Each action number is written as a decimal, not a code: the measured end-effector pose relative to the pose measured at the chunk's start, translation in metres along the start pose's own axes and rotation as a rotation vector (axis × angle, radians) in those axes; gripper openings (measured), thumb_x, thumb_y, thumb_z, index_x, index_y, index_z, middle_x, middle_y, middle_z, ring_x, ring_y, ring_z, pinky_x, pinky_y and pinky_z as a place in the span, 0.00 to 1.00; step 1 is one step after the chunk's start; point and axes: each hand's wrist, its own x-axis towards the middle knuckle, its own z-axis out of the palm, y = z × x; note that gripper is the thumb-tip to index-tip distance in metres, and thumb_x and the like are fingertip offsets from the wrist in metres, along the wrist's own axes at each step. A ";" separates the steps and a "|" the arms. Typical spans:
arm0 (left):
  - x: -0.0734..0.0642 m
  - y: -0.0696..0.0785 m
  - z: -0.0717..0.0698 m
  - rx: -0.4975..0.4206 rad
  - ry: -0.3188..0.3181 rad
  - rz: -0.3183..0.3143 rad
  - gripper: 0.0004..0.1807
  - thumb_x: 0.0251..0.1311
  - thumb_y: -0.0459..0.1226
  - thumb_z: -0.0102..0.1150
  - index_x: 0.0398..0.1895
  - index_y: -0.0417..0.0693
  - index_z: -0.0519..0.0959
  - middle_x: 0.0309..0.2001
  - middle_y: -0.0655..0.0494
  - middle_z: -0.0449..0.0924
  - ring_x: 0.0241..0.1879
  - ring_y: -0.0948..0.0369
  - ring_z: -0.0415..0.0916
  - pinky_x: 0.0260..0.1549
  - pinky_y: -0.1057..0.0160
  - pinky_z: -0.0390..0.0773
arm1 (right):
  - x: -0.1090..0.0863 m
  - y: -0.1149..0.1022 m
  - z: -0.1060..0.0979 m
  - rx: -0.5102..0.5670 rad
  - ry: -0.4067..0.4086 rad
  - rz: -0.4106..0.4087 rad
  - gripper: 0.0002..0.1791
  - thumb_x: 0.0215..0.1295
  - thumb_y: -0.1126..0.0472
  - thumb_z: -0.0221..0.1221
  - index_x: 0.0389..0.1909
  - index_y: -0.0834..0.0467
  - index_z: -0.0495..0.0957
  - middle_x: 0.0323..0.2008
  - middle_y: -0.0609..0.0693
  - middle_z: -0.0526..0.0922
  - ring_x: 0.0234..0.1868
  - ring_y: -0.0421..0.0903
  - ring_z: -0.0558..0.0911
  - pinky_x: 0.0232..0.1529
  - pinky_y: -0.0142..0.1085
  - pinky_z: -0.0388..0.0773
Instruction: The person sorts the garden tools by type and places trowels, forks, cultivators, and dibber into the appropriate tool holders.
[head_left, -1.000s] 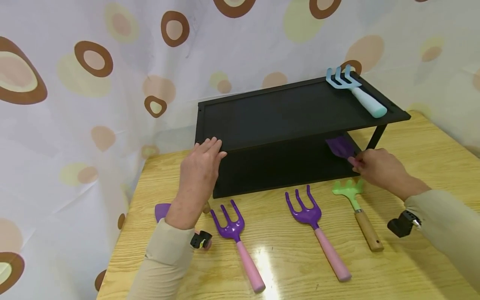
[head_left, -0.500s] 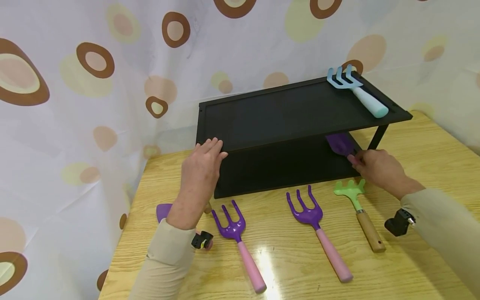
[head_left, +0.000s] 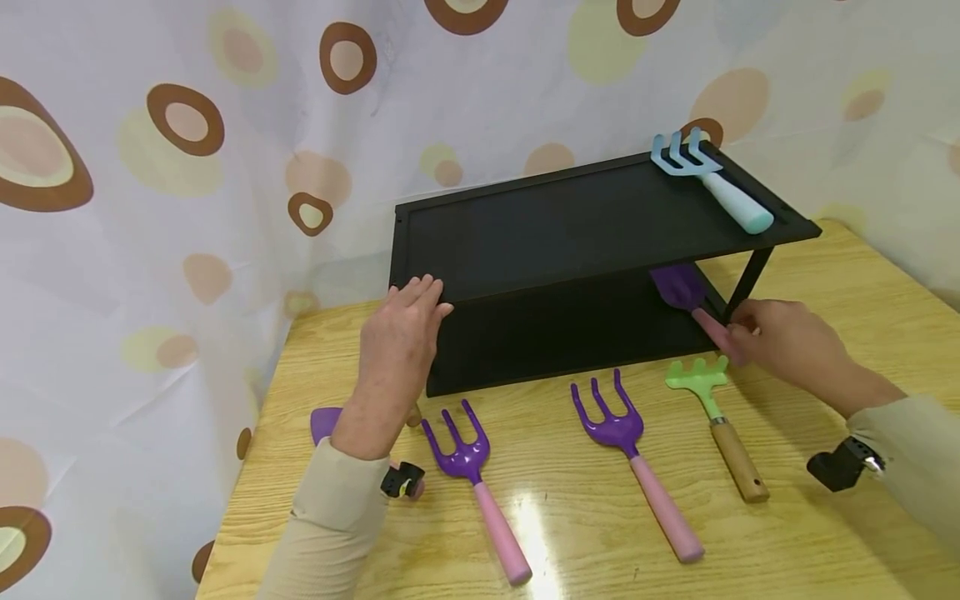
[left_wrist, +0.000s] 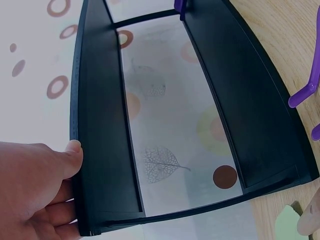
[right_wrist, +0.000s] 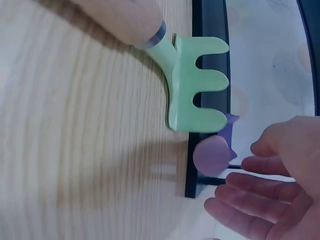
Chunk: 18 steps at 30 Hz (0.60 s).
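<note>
My left hand (head_left: 399,358) holds the front left corner of a black two-tier shelf (head_left: 525,225), thumb at the edge in the left wrist view. A purple trowel (head_left: 678,287) with a pink handle lies on the lower tier at the right, its handle end sticking out past the front edge. Beside that handle is my right hand (head_left: 787,346), near the shelf's right leg. In the right wrist view, the right hand's fingers (right_wrist: 255,187) are loosely spread, apart from the round pink handle end (right_wrist: 212,156). Nothing is in that hand.
A light blue hand rake (head_left: 723,187) lies on the upper tier. In front are two purple forks (head_left: 462,458) with pink handles and a green rake (head_left: 697,379) with a wooden handle. A purple blade (head_left: 324,423) shows partly behind the left forearm. A patterned cloth (head_left: 480,108) hangs behind.
My right hand has let go of the trowel's handle and moved slightly right; the trowel now rests on the lower tier. The left hand has stayed on the shelf corner.
</note>
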 end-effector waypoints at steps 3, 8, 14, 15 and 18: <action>0.000 0.000 0.000 0.006 0.003 0.007 0.21 0.71 0.43 0.53 0.62 0.43 0.78 0.61 0.47 0.79 0.63 0.52 0.76 0.64 0.52 0.72 | -0.009 0.003 -0.002 -0.024 0.034 -0.046 0.13 0.71 0.60 0.53 0.37 0.65 0.81 0.26 0.54 0.82 0.23 0.44 0.71 0.22 0.34 0.65; -0.001 -0.001 -0.001 0.013 0.002 0.007 0.21 0.71 0.42 0.53 0.62 0.43 0.78 0.61 0.47 0.79 0.63 0.52 0.76 0.64 0.52 0.72 | -0.021 0.005 -0.002 -0.079 0.015 -0.120 0.11 0.70 0.60 0.55 0.29 0.59 0.81 0.18 0.44 0.70 0.20 0.40 0.66 0.21 0.32 0.59; -0.001 0.000 -0.002 0.000 -0.005 0.001 0.21 0.71 0.42 0.53 0.62 0.43 0.78 0.62 0.47 0.78 0.64 0.52 0.75 0.64 0.52 0.71 | -0.024 0.008 0.003 -0.080 -0.084 -0.150 0.11 0.70 0.60 0.55 0.34 0.60 0.84 0.25 0.44 0.80 0.24 0.40 0.70 0.25 0.32 0.65; -0.001 0.000 -0.002 -0.001 -0.004 0.002 0.21 0.71 0.42 0.54 0.62 0.43 0.78 0.62 0.47 0.78 0.64 0.52 0.75 0.64 0.52 0.71 | -0.024 0.008 0.004 -0.077 -0.085 -0.152 0.11 0.70 0.60 0.55 0.34 0.60 0.84 0.25 0.43 0.80 0.24 0.40 0.70 0.25 0.32 0.65; -0.001 0.001 -0.002 -0.001 -0.003 0.004 0.21 0.71 0.42 0.53 0.62 0.44 0.78 0.62 0.47 0.79 0.63 0.52 0.76 0.64 0.52 0.71 | -0.024 0.008 0.005 -0.072 -0.078 -0.155 0.12 0.70 0.62 0.54 0.32 0.59 0.84 0.25 0.43 0.80 0.24 0.39 0.69 0.24 0.31 0.65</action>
